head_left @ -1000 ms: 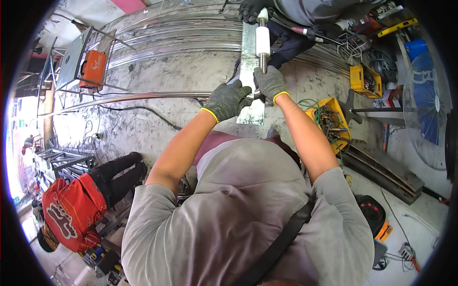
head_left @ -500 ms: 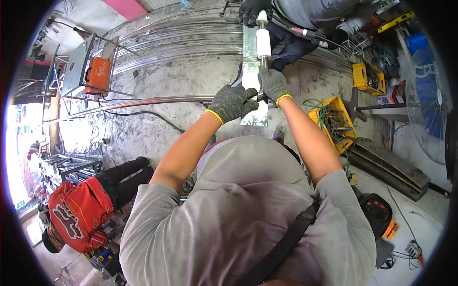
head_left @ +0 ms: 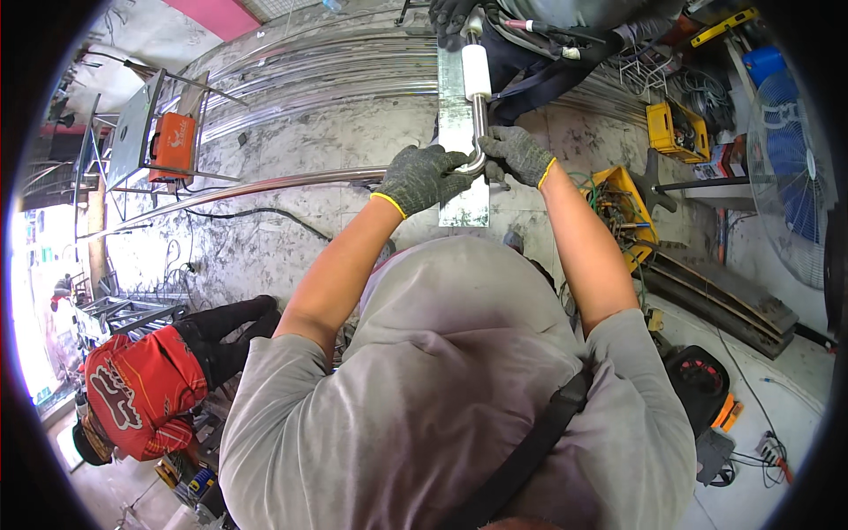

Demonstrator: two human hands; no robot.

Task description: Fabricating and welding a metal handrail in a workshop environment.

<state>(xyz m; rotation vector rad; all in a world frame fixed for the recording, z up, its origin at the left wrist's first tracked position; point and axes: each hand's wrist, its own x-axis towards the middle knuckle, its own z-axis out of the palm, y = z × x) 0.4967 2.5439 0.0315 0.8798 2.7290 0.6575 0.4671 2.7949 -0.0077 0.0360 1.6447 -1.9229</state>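
Note:
A shiny metal tube (head_left: 300, 180) runs in from the left to my hands and meets a curved elbow (head_left: 478, 162), from which a straight piece leads away to a white sleeve (head_left: 476, 71). My left hand (head_left: 422, 181), in a dark knit glove with a yellow cuff, is closed around the tube just left of the elbow. Gloved alike, my right hand (head_left: 521, 156) grips the outer side of the bend, fingers partly hidden. Beneath lies a flat metal plate (head_left: 457, 132). At the far end, a co-worker's black-gloved hand (head_left: 452, 15) is by the tube.
A welding torch (head_left: 539, 28) is beside the co-worker. Long metal tubes (head_left: 327, 79) lie across the floor beyond. An orange machine (head_left: 172, 146) stands at the left, yellow crates (head_left: 678, 132) and a fan (head_left: 791, 177) at the right. A person in red (head_left: 146, 389) bends at lower left.
My right hand has slid outward to the right of the bend, exposing the elbow. The tube with the white sleeve has shifted slightly left and away. My left hand keeps its grip.

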